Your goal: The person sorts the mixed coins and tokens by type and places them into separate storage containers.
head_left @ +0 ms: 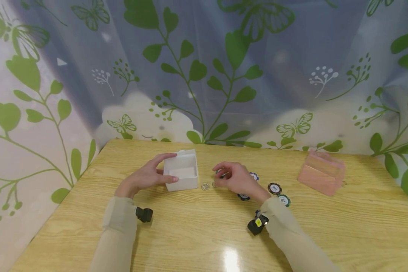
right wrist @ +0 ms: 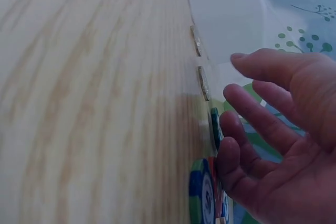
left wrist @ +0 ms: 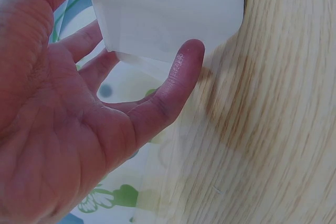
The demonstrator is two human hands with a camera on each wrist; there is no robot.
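An open white box [head_left: 181, 184] stands on the table at centre left. My left hand [head_left: 144, 176] holds it from the left, thumb on the near side and a finger at the far rim; the left wrist view shows a fingertip against the white wall [left wrist: 173, 14]. Two silvery coins [head_left: 205, 186] lie just right of the box. Over one coin [right wrist: 203, 83] and a green poker chip [right wrist: 216, 127] hovers my right hand [head_left: 239, 179], fingers loosely bent and apart, with nothing visible between them. The box's inside looks plain white.
Several poker chips lie around my right forearm, among them a black one [head_left: 274, 188], a green one [head_left: 283, 200] and a blue one [head_left: 243, 197]. Farther right is a pink translucent case [head_left: 316, 181]. A patterned curtain [head_left: 204, 75] hangs along the table's back edge.
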